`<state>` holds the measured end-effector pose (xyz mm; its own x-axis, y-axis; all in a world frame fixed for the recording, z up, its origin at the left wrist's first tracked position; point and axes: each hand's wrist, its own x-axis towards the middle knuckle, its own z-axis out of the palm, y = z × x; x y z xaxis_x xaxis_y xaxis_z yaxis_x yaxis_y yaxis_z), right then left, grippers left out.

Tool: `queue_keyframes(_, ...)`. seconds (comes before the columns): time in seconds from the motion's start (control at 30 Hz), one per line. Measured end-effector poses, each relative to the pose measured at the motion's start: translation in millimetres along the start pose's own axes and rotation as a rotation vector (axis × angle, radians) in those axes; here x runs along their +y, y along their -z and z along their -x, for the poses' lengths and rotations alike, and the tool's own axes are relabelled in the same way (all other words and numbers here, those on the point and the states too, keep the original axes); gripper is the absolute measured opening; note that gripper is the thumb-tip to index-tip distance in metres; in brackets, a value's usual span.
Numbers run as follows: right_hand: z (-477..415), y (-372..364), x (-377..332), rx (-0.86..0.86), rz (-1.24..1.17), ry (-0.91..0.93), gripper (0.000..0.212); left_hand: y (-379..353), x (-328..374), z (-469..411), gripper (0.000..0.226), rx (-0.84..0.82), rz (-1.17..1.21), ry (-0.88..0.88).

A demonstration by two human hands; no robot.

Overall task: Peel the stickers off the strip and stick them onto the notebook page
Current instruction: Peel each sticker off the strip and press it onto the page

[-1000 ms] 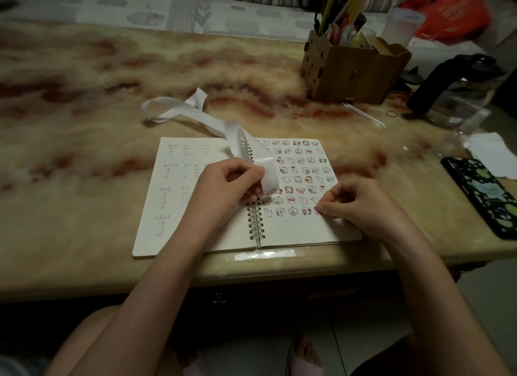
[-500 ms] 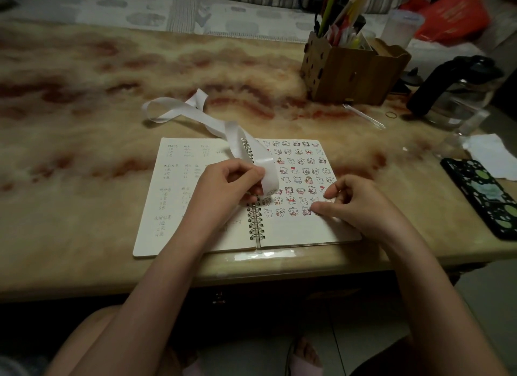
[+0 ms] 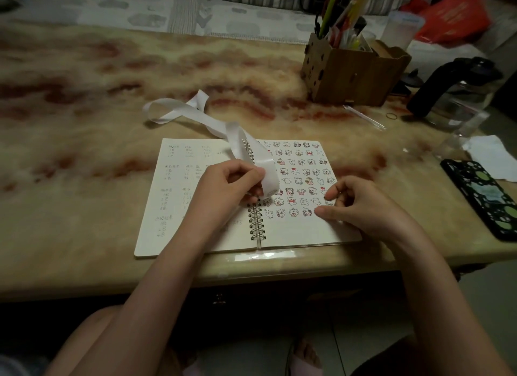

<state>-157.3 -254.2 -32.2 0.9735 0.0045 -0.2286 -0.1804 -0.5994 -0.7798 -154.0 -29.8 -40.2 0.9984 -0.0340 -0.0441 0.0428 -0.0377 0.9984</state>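
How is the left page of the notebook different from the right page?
The left page has handwritten notes in columns; the right page has rows of little cartoon stickers. The left hand, gripping the white strip, is over the left page by the spine; the right hand touches the right page with a fingertip. Both pages are white, lie flat and share the spiral binding.

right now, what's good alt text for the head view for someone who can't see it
A person's left hand pinches a long white sticker strip over an open spiral notebook on a marbled table. The right hand touches its right page, which is filled with rows of small cartoon stickers.
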Motion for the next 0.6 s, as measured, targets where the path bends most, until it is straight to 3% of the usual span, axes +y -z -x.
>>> queue_keyframes(0.3,-2.3,4.4,1.9,-0.025,-0.019,0.003,0.018,0.8,-0.1,0.8,0.013,0.006,0.015,-0.006)
queue_keyframes(0.47,-3.9,-5.5,-0.2,0.084,0.065,-0.003,0.034,1.1,0.8,0.5,0.013,0.023,0.02,-0.012)
queue_keyframes(0.6,-6.1,-8.0,1.6,0.132,0.131,0.014,0.017,1.0,1.9,0.7,0.011,0.029,0.031,-0.026)
